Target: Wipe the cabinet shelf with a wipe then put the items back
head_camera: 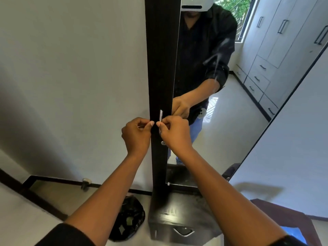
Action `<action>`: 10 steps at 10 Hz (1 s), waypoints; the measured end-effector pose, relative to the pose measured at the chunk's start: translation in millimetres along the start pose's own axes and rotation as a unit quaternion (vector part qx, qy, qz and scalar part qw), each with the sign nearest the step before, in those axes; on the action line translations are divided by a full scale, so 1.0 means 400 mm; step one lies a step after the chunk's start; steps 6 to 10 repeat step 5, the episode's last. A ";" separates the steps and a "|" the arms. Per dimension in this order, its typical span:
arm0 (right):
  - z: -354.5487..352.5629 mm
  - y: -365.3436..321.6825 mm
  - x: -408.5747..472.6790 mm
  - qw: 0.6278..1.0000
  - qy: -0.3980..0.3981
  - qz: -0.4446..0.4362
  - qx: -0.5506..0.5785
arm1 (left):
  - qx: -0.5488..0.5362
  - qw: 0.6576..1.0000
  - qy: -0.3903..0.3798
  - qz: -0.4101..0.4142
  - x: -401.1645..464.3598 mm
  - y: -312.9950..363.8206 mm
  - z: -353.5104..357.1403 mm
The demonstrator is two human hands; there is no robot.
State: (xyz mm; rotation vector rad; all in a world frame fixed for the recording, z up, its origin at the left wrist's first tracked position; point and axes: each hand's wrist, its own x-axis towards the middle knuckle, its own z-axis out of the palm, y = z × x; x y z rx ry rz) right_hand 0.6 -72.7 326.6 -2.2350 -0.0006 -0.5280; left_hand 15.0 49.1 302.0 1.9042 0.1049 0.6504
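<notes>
A pale wall (71, 68) fills the left part of the view. Beside it a tall dark cabinet (160, 68) is seen, narrow and upright, and its front on the right side is covered by a long mirror (221, 130). In the mirror a person in a dark shirt is reflected, together with a window and light grey wardrobes. The cabinet is closed, so the shelf inside cannot be seen, and no wipe can be made out.

At the foot of the cabinet a dark base with a drawer (181, 228) is found, with a metal pull on its front. On the light floor (26, 210), just beside this base on the left, a black bag (126, 221) is lying.

Both forearms are stretched forward to the cabinet edge. The left hand (137, 134) is closed in a pinch, thumb against fingers, touching the dark edge; what is pinched in this grip cannot be told. The right hand (174, 134) is closed around the lower part of a slim metal handle (161, 115), which stands upright on the dark strip. Just below the right hand a small round lock (163, 143) is seen.
</notes>
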 end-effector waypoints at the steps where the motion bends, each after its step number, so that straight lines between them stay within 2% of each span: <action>1: 0.004 0.008 0.007 1.000 -0.001 -0.002 -0.002 | -0.004 1.000 -0.002 -0.002 0.002 -0.004 0.001; 3: -0.002 -0.003 0.017 1.000 -0.012 0.008 -0.027 | 0.010 1.000 -0.013 -0.009 0.008 0.000 0.003; 4: -0.025 -0.028 0.043 0.993 -0.063 0.006 -0.096 | 0.017 0.999 -0.040 -0.008 0.029 0.013 -0.012; 5: -0.069 -0.097 0.057 0.976 -0.073 -0.033 -0.203 | 0.006 0.999 -0.035 -0.002 0.051 0.040 -0.052; 10: -0.069 -0.097 0.057 0.976 -0.073 -0.033 -0.203 | 0.006 0.999 -0.035 -0.002 0.051 0.040 -0.052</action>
